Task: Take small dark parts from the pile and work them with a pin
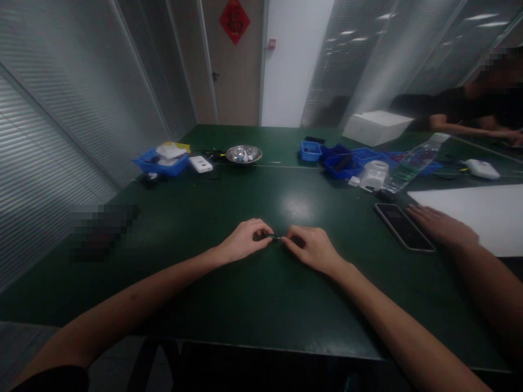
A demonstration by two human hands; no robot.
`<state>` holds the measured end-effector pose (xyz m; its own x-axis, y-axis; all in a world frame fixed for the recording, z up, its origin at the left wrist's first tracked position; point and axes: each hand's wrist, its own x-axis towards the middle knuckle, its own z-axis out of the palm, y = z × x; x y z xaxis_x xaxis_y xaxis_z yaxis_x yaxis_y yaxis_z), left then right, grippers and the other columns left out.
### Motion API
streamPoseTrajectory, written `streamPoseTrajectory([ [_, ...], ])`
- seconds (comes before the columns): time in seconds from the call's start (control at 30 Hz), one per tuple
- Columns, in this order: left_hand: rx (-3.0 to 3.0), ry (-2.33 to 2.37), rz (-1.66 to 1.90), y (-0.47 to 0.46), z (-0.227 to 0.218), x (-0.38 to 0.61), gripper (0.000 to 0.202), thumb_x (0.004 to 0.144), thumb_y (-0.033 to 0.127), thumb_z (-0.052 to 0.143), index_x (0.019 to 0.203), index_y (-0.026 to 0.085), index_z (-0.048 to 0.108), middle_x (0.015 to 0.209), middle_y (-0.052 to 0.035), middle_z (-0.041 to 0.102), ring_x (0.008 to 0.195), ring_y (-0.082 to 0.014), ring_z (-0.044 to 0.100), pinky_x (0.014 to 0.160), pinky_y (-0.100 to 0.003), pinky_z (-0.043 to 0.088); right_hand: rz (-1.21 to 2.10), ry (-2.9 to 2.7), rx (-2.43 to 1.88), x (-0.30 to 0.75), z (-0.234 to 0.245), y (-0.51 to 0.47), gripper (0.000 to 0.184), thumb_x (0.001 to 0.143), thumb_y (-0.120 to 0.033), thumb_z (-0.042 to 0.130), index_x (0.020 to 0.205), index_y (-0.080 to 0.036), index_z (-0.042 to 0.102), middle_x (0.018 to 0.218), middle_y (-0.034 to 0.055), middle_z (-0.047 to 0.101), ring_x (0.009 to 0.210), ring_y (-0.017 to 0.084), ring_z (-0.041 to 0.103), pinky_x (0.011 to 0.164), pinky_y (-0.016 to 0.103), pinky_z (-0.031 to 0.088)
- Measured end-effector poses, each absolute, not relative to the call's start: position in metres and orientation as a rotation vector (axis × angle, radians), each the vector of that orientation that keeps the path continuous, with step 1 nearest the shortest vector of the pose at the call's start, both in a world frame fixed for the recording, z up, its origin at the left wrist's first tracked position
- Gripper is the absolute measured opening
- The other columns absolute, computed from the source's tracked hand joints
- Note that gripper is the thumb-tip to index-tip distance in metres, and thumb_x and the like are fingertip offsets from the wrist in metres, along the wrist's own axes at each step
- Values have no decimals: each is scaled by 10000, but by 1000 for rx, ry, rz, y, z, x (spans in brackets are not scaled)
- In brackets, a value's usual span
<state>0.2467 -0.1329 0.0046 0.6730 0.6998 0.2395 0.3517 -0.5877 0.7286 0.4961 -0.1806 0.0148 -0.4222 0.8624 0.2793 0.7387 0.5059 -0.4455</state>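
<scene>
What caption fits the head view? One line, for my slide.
Left hand and right hand pinch a small object over a green table, a metal bowl beyond.

Green table, brownish door, blinds

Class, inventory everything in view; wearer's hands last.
Slim item: one, dark, between hands
Table: one, green, foreground
Phone: one, dark, right
Sheet: one, white, right
Bottle: one, clear, right
Bowl: one, silver, back
Bins: several, blue, left and right
Box: one, white, back right
Slabs: two, white, left and right
Door: one, brown, back
Sign: one, red, on door
Other clutter: count unclear, mixed, around bins
Neighbour's hand: one, bare, beside phone
Person: one, in black, back right
Left hand: one, bare, pinching item
Right hand: one, bare, pinching item
</scene>
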Motion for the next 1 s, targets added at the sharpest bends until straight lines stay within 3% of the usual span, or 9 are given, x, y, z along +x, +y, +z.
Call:
streamPoseTrajectory([
  [1.0, 2286, 778, 629, -136, 7, 246, 160, 961, 271, 653, 1094, 204, 711, 1053, -46, 669, 940, -189, 604, 832, -319, 484, 367, -2246, -1288, 495, 10, -180, 256, 1005, -398, 569, 851, -212, 654, 753, 3, 673, 605, 133, 564, 589, 255, 371],
])
